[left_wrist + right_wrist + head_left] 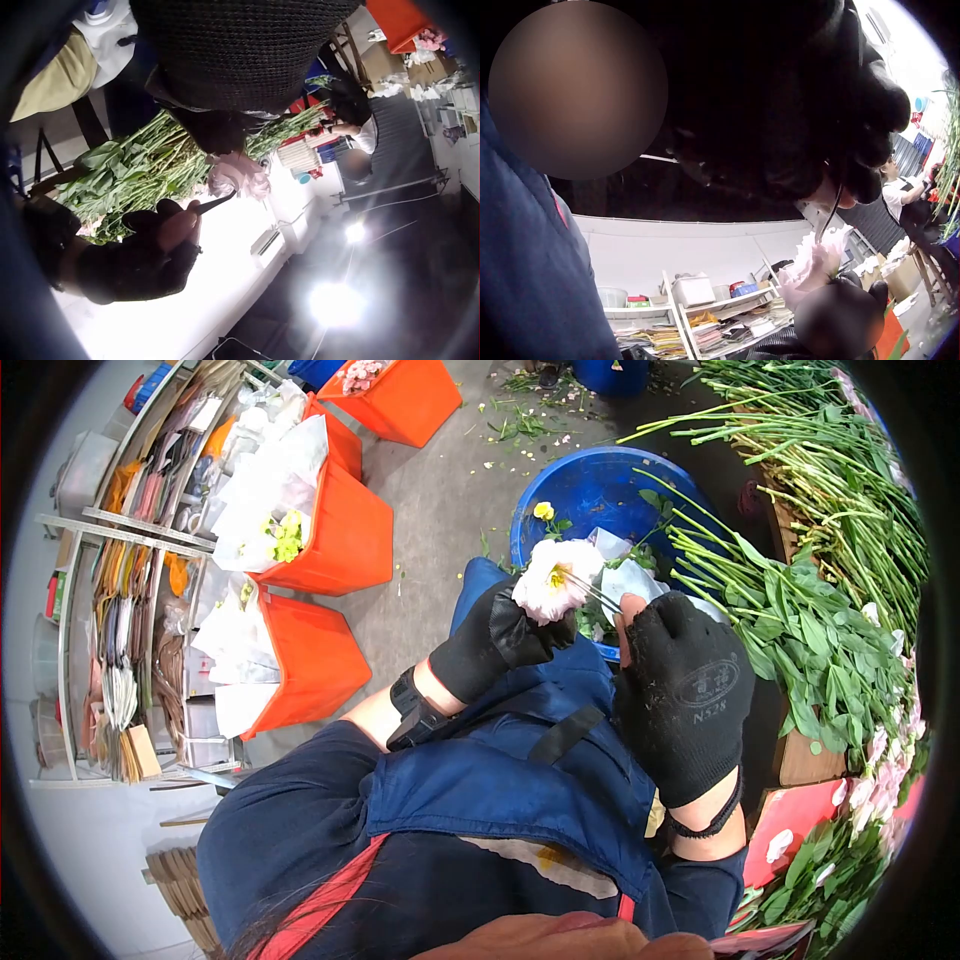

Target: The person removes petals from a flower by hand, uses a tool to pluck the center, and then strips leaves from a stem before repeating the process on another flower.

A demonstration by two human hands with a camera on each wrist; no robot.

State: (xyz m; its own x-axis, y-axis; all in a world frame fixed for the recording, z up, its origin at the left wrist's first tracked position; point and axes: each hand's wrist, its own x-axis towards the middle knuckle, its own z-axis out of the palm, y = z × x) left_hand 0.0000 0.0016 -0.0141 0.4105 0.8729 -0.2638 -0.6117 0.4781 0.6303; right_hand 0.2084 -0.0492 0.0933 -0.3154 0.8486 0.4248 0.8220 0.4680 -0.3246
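— Where was the pale flower (556, 580)?
— In the left hand (503, 633), its fingers clamped on it.
— And the right hand (686, 695)?
— Its fingers were clamped on tweezers (600, 595), tips at the pale flower's centre.

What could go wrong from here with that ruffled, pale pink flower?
The thin, curved tweezers in the black-gloved right hand reach the centre of the flower; a slip might tear it. The black-gloved left hand holds it right below the bloom, so squeezing could bruise it. If dropped, it may land in the round blue plastic tub.
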